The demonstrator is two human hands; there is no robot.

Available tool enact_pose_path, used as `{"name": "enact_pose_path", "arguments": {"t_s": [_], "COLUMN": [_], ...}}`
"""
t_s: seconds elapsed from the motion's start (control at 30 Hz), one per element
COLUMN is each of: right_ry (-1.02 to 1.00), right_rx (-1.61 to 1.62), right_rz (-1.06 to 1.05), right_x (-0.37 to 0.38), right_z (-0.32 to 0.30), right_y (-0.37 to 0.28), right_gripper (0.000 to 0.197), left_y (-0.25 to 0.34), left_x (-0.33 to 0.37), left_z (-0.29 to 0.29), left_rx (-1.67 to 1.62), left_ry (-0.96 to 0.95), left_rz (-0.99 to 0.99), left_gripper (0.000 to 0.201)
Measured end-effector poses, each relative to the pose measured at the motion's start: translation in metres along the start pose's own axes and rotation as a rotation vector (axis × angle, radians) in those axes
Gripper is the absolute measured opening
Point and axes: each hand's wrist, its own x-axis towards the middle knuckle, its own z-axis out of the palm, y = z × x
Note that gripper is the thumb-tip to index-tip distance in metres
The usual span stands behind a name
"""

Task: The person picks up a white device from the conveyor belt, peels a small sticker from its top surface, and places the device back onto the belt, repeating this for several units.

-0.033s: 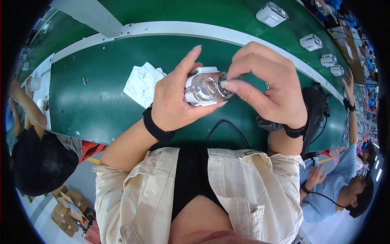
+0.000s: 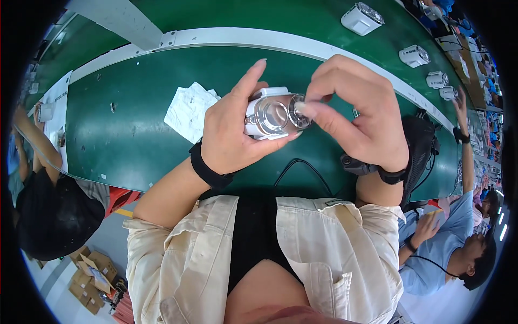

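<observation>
White lamp housing [image 2: 268,115] sits gripped in left hand [image 2: 229,135]; right hand [image 2: 359,116] pinches its lens.

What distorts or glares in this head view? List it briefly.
Head view: fisheye bends the green table's white edge strip into an arc; black vignette rings the frame; bright glare sits on the shiny white device between left hand and right hand; centre stays sharp.

White/silver device [image 2: 270,115], green belt [image 2: 135,129], white cloth [image 2: 189,110], blk wristbands [image 2: 208,170].
</observation>
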Motion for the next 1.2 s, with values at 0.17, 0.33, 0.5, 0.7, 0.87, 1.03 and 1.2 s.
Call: {"name": "enact_pose_path", "arguments": {"t_s": [0.17, 0.33, 0.5, 0.7, 0.87, 1.03, 1.2], "right_ry": [0.087, 0.108, 0.065, 0.073, 0.063, 0.057, 0.102], "right_rx": [0.073, 0.049, 0.111, 0.019, -0.022, 0.040, -0.252], "right_rz": [0.250, 0.225, 0.199, 0.164, 0.109, 0.042, -0.041], "right_x": [-0.002, 0.001, 0.002, 0.003, 0.003, 0.003, 0.005], "right_z": [0.013, 0.024, 0.025, 0.031, 0.030, 0.032, 0.034], "right_y": [-0.007, -0.003, 0.000, 0.003, 0.005, 0.010, 0.008], "right_gripper": [0.011, 0.013, 0.012, 0.012, 0.012, 0.011, 0.008], "left_y": [0.001, -0.002, -0.002, -0.004, -0.004, -0.007, -0.007], "left_x": [0.000, -0.003, -0.003, -0.005, -0.003, -0.004, -0.003], "left_z": [0.000, 0.001, 0.000, 0.003, 0.004, 0.004, 0.004], "left_rx": [0.064, 0.063, 0.120, 0.115, 0.105, 0.092, 0.096], "left_ry": [0.048, 0.123, 0.129, 0.154, 0.180, 0.180, 0.166], "left_rz": [-0.055, -0.041, -0.007, -0.040, -0.031, -0.004, -0.033], "left_gripper": [0.102, 0.103, 0.104, 0.104, 0.104, 0.104, 0.105]}}
